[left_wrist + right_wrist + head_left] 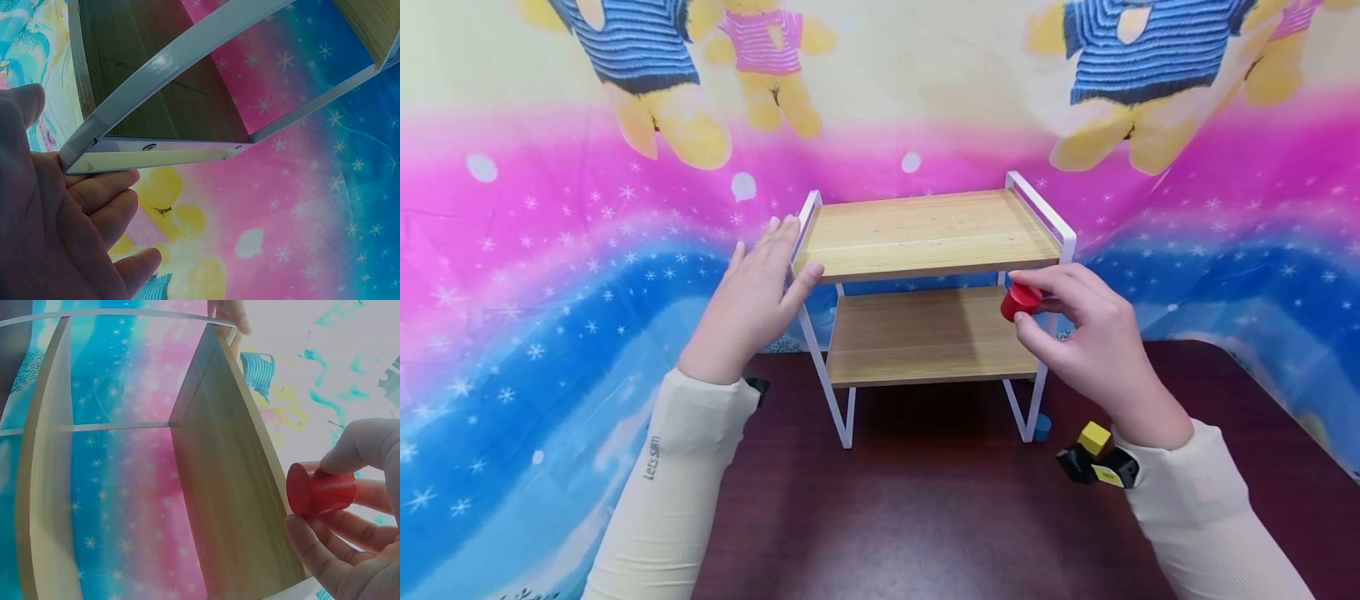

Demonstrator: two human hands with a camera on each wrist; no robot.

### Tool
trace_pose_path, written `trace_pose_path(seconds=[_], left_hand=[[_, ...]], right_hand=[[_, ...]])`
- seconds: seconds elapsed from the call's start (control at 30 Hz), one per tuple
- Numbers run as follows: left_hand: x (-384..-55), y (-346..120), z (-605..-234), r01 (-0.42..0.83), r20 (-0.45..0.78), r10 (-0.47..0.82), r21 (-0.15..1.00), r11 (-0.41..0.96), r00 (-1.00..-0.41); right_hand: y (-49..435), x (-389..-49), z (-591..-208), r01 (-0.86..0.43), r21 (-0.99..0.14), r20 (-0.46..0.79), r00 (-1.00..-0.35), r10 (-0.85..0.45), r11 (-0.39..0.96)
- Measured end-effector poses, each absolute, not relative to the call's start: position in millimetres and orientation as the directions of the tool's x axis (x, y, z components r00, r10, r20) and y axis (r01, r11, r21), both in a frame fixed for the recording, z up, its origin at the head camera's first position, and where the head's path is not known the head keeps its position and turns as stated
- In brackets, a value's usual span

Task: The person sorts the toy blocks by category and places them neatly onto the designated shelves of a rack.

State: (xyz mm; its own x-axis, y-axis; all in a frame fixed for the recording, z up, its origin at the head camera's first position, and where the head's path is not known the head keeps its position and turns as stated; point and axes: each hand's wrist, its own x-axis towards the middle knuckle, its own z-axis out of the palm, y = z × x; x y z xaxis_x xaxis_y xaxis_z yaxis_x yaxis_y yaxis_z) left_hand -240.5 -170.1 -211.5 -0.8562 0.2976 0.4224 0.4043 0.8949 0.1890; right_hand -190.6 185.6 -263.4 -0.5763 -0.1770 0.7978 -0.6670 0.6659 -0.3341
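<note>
A small two-tier shelf with wooden boards and a white metal frame stands on the dark table. My left hand rests against the shelf's upper left side, its fingers extended along the white frame. Between the thumb and fingers of my right hand is a red cylinder block, held near the front right corner of the upper board. In the right wrist view the red block's flat round end faces away from the palm.
On the dark red-brown table, a blue cylinder block sits beside the shelf's right foot. A yellow block shows close to my right wrist strap. A printed bear-and-snowflake cloth hangs behind.
</note>
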Motion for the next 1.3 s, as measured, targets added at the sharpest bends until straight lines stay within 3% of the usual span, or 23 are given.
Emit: trace_pose_path(seconds=[0.43, 1.3], left_hand=[[-240.3, -169.6, -211.5, 0.402, 0.423, 0.299, 0.178, 0.898, -0.856], [-238.7, -169.9, -210.1, 0.412, 0.423, 0.309, 0.176, 0.894, -0.852]], right_hand=[[170.7, -200.5, -253.8, -0.705, -0.377, 0.814, -0.562, -0.147, 0.601], [153.1, -204.6, -237.2, -0.721, -0.332, 0.826, -0.533, -0.180, 0.608]])
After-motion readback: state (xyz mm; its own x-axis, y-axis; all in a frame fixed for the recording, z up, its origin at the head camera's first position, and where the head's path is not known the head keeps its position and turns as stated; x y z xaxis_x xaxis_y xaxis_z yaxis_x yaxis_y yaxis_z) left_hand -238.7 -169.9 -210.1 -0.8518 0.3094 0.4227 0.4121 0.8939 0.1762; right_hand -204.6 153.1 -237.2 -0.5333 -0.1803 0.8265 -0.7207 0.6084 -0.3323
